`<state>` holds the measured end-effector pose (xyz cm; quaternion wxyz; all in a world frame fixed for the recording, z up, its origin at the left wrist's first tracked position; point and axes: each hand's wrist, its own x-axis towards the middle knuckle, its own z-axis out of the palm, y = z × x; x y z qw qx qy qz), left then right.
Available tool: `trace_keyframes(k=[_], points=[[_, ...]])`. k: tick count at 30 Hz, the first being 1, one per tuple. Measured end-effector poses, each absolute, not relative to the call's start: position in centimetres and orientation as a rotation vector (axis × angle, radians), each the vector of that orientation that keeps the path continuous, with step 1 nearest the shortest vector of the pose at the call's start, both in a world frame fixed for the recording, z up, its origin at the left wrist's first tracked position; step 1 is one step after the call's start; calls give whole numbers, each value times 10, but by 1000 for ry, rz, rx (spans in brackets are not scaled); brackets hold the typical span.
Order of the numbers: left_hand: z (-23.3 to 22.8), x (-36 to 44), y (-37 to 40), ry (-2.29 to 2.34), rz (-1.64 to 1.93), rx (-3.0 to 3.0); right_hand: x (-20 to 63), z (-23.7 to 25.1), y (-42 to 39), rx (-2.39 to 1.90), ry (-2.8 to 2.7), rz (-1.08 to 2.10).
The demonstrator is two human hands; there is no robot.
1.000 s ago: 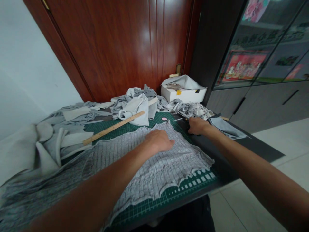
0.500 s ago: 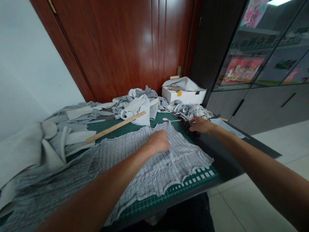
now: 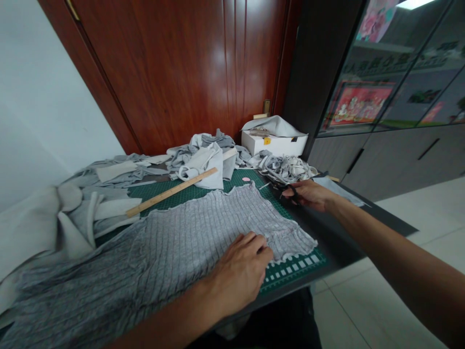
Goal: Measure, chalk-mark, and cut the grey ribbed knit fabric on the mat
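A grey ribbed fabric (image 3: 189,242) lies spread over the green cutting mat (image 3: 294,269). My left hand (image 3: 241,269) rests flat on the fabric's near edge, fingers extended, holding nothing. My right hand (image 3: 308,194) is at the mat's far right corner, closed around the dark handles of a pair of scissors (image 3: 285,189). The thin blade tip points left toward the fabric's far corner. Most of the scissors is hidden under my fingers.
A wooden ruler (image 3: 170,192) lies diagonally beyond the fabric. Grey cloth scraps (image 3: 203,157) pile up at the back and left, and cut strips (image 3: 290,167) lie near a white box (image 3: 276,143). A small pink chalk (image 3: 247,179) sits on the mat. The table edge drops off at the right.
My left hand has slid from the fabric's far middle back to its near edge. My right hand has closed on the scissors and lifted them slightly.
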<state>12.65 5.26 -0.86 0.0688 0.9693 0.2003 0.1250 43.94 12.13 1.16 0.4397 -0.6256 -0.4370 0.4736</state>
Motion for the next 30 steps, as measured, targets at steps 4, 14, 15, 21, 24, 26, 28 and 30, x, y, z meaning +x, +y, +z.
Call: trace_keyframes(k=[4, 14, 15, 21, 24, 26, 28, 30], points=[[3, 107, 57, 631, 269, 2922, 432, 11, 109, -1425, -1018, 1335], [22, 85, 55, 748, 187, 2792, 404, 3, 88, -1169, -846, 1518], [23, 88, 54, 737, 201, 2780, 402, 2, 87, -1150, -837, 1518], [22, 87, 68, 762, 426, 2726, 393, -3, 78, -1057, -825, 1535], [26, 66, 87, 907, 623, 2721, 393, -7, 74, -1016, -826, 1524], [34, 41, 100, 1182, 723, 2657, 394, -9, 72, -1008, -829, 1495], [46, 9, 109, 1568, 722, 2491, 395, -11, 70, -1025, -837, 1465], [58, -28, 112, 1868, 649, 2342, 393, -11, 68, -1051, -831, 1438]])
